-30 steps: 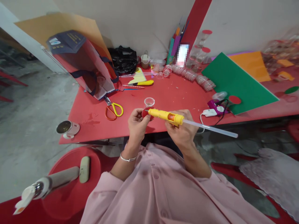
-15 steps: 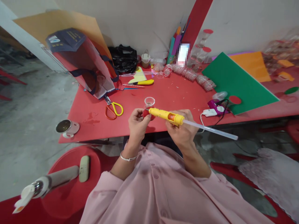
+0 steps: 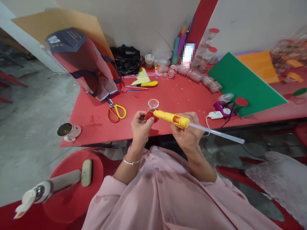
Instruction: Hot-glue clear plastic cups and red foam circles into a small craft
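My right hand (image 3: 187, 134) grips a yellow glue gun (image 3: 171, 118) with a clear glue stick (image 3: 216, 132) sticking out to the right. Its nozzle points left at a small red round piece (image 3: 150, 116) pinched in the fingers of my left hand (image 3: 140, 127). Both hands hover over the near edge of the red table (image 3: 168, 95). Just beyond the red piece a small clear plastic cup (image 3: 153, 103) stands on the table.
Scissors (image 3: 116, 112) with yellow and orange handles lie to the left. A large bag (image 3: 83, 64), a yellow knife (image 3: 146, 84), rows of clear cups (image 3: 199, 78), green (image 3: 244, 84) and orange (image 3: 260, 65) sheets and a charger (image 3: 217, 115) sit around. A red stool (image 3: 74, 185) stands below left.
The hands and glue gun stay almost in place; the red piece and the nozzle shifted very slightly upward.
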`<state>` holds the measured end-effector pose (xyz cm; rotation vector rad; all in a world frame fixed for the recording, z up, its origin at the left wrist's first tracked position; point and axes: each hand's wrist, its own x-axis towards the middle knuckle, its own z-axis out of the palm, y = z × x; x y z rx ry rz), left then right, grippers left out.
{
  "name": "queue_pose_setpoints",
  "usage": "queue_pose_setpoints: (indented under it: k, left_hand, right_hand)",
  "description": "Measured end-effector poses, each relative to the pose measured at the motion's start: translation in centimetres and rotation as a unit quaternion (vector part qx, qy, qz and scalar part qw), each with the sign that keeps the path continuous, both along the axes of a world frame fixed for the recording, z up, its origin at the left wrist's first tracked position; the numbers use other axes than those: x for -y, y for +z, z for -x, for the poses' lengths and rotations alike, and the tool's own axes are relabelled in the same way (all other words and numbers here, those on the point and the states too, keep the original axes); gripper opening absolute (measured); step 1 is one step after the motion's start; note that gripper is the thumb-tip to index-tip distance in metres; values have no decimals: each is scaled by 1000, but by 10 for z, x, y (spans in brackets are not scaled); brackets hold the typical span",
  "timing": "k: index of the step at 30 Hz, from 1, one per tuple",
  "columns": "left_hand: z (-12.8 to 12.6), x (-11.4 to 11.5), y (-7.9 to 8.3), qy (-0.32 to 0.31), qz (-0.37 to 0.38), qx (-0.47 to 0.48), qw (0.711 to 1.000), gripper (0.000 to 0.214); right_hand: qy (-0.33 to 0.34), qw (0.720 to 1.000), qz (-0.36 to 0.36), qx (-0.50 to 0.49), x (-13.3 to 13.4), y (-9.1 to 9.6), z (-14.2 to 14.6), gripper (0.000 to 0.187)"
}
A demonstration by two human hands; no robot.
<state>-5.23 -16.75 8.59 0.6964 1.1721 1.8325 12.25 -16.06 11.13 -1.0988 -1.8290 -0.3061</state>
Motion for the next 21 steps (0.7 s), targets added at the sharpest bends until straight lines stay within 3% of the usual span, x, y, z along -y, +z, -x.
queue_pose_setpoints:
  k: [15, 21]
  left_hand:
    - [-1, 2, 4, -15, 6, 18, 1000, 35]
    - [0, -1, -3, -11, -2, 14, 1000, 35]
  right_hand:
    - [-14, 1000, -11, 5, -1, 2, 2, 16]
    - [-28, 999, 1, 16, -1, 0, 1, 14]
